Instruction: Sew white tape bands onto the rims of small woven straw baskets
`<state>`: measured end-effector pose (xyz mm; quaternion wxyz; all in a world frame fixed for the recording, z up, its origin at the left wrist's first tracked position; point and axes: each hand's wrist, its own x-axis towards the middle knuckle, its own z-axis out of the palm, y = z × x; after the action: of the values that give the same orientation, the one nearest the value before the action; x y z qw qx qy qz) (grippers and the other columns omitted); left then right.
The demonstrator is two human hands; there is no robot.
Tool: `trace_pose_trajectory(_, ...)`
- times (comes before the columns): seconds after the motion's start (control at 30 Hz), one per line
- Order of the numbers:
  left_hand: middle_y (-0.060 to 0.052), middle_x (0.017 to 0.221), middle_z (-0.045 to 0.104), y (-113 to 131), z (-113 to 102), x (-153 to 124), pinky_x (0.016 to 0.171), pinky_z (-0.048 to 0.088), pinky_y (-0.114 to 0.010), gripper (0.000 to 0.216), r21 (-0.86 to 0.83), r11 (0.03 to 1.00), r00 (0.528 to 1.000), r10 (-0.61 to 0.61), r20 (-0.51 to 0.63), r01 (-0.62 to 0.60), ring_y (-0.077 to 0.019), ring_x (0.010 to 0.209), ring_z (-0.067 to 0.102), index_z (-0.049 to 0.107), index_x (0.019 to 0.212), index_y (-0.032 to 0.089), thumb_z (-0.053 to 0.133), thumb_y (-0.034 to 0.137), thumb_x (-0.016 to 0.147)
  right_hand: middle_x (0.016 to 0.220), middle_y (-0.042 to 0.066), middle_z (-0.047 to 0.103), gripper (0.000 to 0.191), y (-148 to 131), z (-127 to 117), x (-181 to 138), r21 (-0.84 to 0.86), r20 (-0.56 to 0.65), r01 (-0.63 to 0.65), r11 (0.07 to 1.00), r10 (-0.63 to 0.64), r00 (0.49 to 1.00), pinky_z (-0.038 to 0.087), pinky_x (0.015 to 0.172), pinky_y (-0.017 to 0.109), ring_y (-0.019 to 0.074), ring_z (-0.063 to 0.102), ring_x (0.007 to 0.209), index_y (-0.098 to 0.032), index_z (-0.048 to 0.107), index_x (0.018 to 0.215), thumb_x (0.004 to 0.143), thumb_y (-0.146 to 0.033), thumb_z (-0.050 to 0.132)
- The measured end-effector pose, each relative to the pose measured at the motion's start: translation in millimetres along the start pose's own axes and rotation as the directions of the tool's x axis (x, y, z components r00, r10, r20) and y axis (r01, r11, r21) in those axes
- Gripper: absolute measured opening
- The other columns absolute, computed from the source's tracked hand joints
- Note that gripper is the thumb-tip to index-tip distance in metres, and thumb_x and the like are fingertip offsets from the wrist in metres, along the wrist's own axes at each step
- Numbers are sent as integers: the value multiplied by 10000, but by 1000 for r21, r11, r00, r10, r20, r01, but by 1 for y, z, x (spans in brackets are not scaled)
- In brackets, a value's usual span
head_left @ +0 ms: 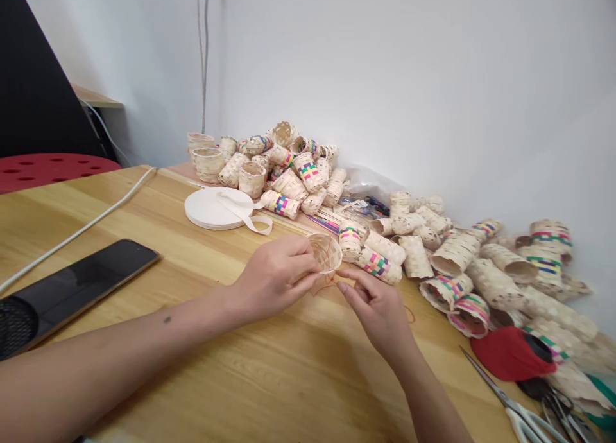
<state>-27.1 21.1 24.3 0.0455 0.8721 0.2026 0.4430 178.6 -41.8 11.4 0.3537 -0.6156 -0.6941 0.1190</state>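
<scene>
My left hand (pixel 275 277) is closed around a small pale woven basket (pixel 326 251), holding it on its side with the woven bottom facing me, just above the wooden table (pixel 269 372). My right hand (pixel 373 305) is right below and beside the basket, its fingertips pinched together on a thin red thread (pixel 331 277) that runs up to the basket and trails past the hand on the table.
Heaps of small woven baskets (pixel 293 170), some with coloured bands, line the wall from centre to right (pixel 481 269). A white tape roll (pixel 219 207), a dark phone (pixel 79 282), a white cable (pixel 91 223), a red thread spool (pixel 513 353) and scissors (pixel 517 411) lie around.
</scene>
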Motion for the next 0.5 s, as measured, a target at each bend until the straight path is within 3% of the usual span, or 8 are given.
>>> trace_pose_trajectory(0.27, -43, 759, 593, 4, -1, -1, 597, 371, -239, 203, 68, 991, 993, 116, 23, -118, -124, 684, 506, 656, 771, 145, 511, 195, 904, 524, -54, 355, 233, -6, 0, 1, 39, 28, 5, 999, -6, 1000, 263, 490, 237, 102, 337, 490, -194, 703, 866, 873, -359, 539)
trace_pose_trajectory(0.5, -28, 773, 605, 12, -24, 7, 611, 387, -262, 133, 216, 957, 966, 223, -129, -192, -125, 672, 478, 630, 782, 189, 541, 153, 875, 572, -7, 523, 193, -29, -42, -11, 90, -215, 42, 995, -22, 976, 301, 477, 252, 126, 399, 504, -225, 695, 744, 815, -390, 623)
